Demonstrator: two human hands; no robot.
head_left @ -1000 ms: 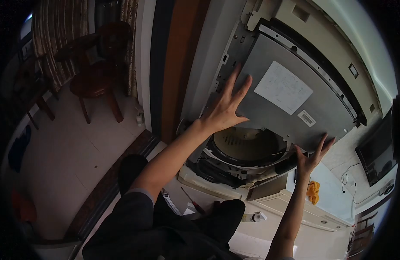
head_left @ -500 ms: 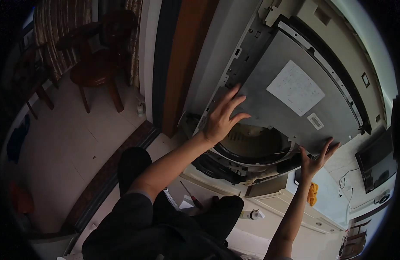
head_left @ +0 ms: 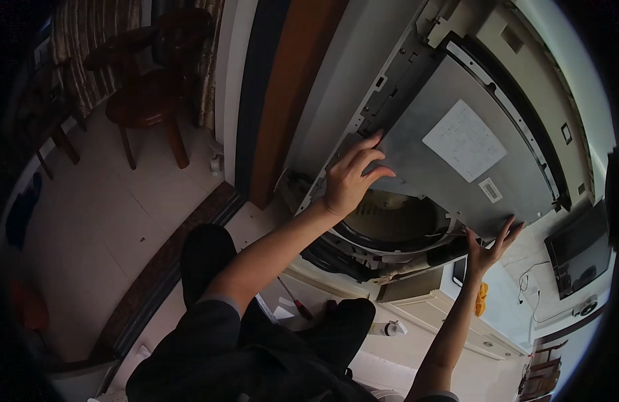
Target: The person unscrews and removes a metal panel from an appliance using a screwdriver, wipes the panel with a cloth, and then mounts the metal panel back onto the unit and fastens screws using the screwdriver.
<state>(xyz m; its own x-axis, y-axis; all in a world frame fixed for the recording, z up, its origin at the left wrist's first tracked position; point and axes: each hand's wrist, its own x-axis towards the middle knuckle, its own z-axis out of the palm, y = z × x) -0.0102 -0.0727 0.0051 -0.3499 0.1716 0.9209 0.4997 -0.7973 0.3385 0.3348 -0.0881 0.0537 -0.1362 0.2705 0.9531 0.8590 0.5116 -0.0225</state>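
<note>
A large grey metal panel (head_left: 416, 144), with a white paper sheet (head_left: 465, 141) and a barcode label (head_left: 489, 190) on it, covers the upper front of a washing machine (head_left: 383, 74) whose casing is open. At the panel's left edge is my left hand (head_left: 349, 182), fingers curled round the edge and thumb over the front. My right hand (head_left: 487, 251) grips the lower right edge, thumb and fingers apart along it. Below the panel the round drum opening (head_left: 390, 218) shows, with a dark rubber seal. The fingers' far sides are hidden.
A screwdriver (head_left: 301, 307) and a white bottle (head_left: 388, 328) lie near my legs. At the right are a white cabinet (head_left: 450, 311), a yellow cloth (head_left: 481, 300) and a screen (head_left: 579, 251). A wooden chair (head_left: 145, 110) stands at the left beyond a dark threshold (head_left: 168, 281).
The view has shifted slightly, so the machine and panel appear a little farther right. My left hand's fingers are more bent at the panel edge. My right hand stays at the lower edge.
</note>
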